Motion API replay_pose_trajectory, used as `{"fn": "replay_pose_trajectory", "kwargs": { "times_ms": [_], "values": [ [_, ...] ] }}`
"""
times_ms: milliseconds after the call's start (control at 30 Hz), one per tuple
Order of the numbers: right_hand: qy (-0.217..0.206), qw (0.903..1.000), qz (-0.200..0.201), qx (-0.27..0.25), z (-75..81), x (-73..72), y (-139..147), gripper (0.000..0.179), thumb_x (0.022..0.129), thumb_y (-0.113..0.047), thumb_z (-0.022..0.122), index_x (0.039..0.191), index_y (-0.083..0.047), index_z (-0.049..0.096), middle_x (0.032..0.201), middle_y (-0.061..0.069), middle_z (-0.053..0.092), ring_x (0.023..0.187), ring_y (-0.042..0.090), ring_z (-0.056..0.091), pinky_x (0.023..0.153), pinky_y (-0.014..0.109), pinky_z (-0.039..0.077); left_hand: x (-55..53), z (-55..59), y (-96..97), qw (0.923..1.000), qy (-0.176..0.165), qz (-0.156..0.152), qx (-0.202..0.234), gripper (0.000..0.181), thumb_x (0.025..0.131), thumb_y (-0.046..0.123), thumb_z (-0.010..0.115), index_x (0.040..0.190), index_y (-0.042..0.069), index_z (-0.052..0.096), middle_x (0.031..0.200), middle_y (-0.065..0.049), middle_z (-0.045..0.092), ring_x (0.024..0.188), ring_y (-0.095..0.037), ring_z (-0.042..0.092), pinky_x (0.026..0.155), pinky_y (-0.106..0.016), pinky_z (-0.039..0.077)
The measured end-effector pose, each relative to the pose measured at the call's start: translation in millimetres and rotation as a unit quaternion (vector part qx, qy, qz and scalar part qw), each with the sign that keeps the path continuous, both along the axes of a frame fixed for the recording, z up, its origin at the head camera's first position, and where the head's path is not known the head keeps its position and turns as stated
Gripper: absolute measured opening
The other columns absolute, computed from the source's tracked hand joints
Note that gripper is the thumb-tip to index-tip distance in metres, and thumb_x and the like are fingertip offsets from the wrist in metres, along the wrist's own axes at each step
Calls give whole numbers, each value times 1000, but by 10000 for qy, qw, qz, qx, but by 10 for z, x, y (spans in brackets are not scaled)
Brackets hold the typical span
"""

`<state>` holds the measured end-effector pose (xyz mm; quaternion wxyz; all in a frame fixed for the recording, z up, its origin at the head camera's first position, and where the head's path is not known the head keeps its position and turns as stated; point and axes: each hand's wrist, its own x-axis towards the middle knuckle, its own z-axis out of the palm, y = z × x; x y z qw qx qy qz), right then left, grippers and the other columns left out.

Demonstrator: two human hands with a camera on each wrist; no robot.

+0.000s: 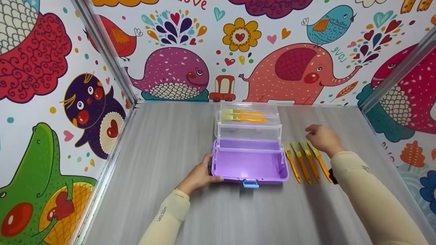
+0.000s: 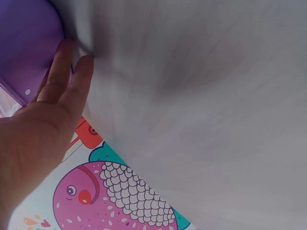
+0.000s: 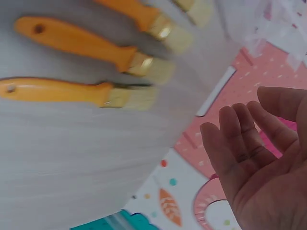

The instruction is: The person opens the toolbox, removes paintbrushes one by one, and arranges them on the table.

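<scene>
Streaked grey tabletop [image 1: 163,136] stretches wide left of the smooth purple box [image 1: 250,166]. Left hand [image 1: 201,174] grips its rounded corner; right hand [image 1: 324,137], loosely curved, holds nothing, near flat-bristled brushes [image 1: 312,166].

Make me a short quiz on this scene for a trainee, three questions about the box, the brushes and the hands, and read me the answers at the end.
1. How many brushes lie on the table to the right of the purple box?

2. True or false: the right hand is holding nothing.

3. What is the left hand touching?
A. One of the brushes
B. The right hand
C. The purple box

Key:
1. Four.
2. True; the right wrist view shows nothing in its grasp.
3. C; it is at the left side of the purple box, with the thumb at the front.
</scene>
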<state>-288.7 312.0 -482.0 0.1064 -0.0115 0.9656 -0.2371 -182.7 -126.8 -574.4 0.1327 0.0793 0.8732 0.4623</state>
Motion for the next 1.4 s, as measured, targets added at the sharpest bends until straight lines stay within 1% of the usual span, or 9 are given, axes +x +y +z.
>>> {"fn": "replay_pose_trajectory", "kwargs": {
  "times_ms": [133,333,400,533,700,900,1100,1233,1400],
  "values": [
    [262,9996,120,21,122,-81,-212,35,100,-19,56,130,-1,61,121,23,62,102,39,59,89,58,50,10,3,-4,10000,22,14,25,101,74,31,89,153,12,28,136,-27,54,124,-38,52,106,-52,37],
    [730,9962,469,62,249,-205,-541,31,98,-14,58,126,-2,63,121,22,64,103,40,62,85,58,52,19,12,7,10000,7,5,45,102,74,31,89,153,11,27,134,-28,55,123,-39,53,105,-53,38],
    [902,9945,512,112,289,-239,-650,30,97,-13,60,125,-3,65,120,20,65,103,39,63,85,58,53,16,18,16,10000,-7,10,80,103,74,31,89,154,11,27,134,-28,55,123,-40,53,106,-53,38],
    [1202,9892,782,311,323,-321,-868,27,95,-10,61,120,-4,69,113,17,69,101,37,65,85,56,52,17,6,17,9998,-50,-14,171,104,74,31,90,154,11,26,135,-27,55,123,-39,53,106,-52,37],
    [1416,9818,1244,217,319,-419,-1100,27,93,-7,60,117,-4,71,107,15,70,98,33,65,88,54,51,14,4,7,9999,-5,-51,157,103,74,30,90,154,13,27,136,-24,55,123,-37,53,106,-52,37],
    [1377,9775,1599,24,246,-496,-1284,27,93,-2,58,116,-3,73,109,13,70,100,31,64,91,50,50,10,10,11,10000,42,-40,42,102,74,31,89,153,12,27,131,-21,60,120,-35,56,105,-50,39],
    [1282,9753,1794,-143,172,-561,-1416,29,92,4,54,114,-2,73,113,14,70,107,33,63,96,50,48,26,12,4,10000,4,-11,11,103,74,32,89,154,12,27,133,-27,57,121,-38,54,105,-50,39],
    [1164,9771,1770,-225,148,-608,-1474,32,93,6,51,114,-2,73,115,15,70,112,34,61,99,50,46,12,2,4,10000,-12,-22,6,104,74,33,89,154,13,26,135,-27,55,121,-38,54,104,-51,39],
    [834,9830,1627,-177,114,-657,-1524,36,93,8,50,118,-4,72,119,15,68,116,35,59,101,52,44,-5,-3,-1,10000,-47,1,1,105,74,34,89,155,13,26,136,-26,55,122,-38,54,104,-51,39]
  ]
}}
